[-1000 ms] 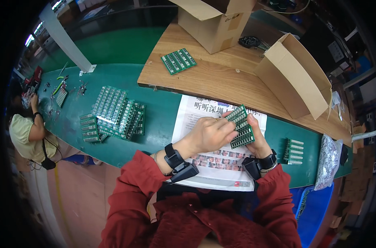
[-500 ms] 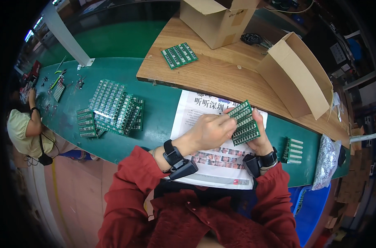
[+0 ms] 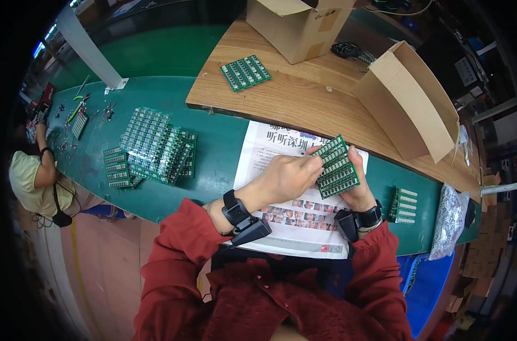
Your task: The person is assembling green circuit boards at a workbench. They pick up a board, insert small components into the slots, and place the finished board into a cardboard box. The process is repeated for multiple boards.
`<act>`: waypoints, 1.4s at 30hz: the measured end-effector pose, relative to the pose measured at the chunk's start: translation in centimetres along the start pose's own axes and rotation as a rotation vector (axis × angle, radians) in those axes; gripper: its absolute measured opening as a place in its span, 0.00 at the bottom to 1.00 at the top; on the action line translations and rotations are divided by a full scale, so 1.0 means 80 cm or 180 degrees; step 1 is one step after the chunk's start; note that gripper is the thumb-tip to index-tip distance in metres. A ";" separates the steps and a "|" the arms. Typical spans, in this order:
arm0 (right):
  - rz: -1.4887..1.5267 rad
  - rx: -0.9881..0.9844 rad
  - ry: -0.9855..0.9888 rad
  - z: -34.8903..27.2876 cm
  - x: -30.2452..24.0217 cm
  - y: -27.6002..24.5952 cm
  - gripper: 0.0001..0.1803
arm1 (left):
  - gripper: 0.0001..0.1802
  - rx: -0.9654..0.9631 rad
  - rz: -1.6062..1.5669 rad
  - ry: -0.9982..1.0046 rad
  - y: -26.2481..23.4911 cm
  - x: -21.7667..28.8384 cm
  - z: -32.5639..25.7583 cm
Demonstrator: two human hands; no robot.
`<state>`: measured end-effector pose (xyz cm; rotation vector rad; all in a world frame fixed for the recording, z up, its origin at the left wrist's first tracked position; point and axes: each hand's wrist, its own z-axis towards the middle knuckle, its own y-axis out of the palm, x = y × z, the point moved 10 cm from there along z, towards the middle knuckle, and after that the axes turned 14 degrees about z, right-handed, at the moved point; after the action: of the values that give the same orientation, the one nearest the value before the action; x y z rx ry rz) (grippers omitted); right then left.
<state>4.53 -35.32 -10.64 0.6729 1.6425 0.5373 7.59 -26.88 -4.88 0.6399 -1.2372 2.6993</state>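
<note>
A green circuit board panel with rows of small white parts is held between both hands above a sheet of newspaper on the green bench. My left hand grips its left edge with the fingers curled over the top. My right hand holds the right edge from underneath, thumb on the side. Both wrists wear black bands with a small black device.
A heap of green panels lies to the left and a small stack to the right. One panel and two open cardboard boxes sit on the wooden table. A silver bag lies far right. Another person sits at left.
The panel has stayed in both hands over the newspaper, and its tilt has shifted slightly. The view has drifted a little.
</note>
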 end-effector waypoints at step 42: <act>-0.0553 0.0164 -0.0303 -0.003 -0.005 0.004 0.33 | 0.10 0.0137 -0.0273 0.0172 -0.018 0.020 0.005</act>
<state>4.40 -35.37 -10.09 0.5781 1.6116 0.3338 6.67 -26.35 -2.95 0.6064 -1.1156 2.6611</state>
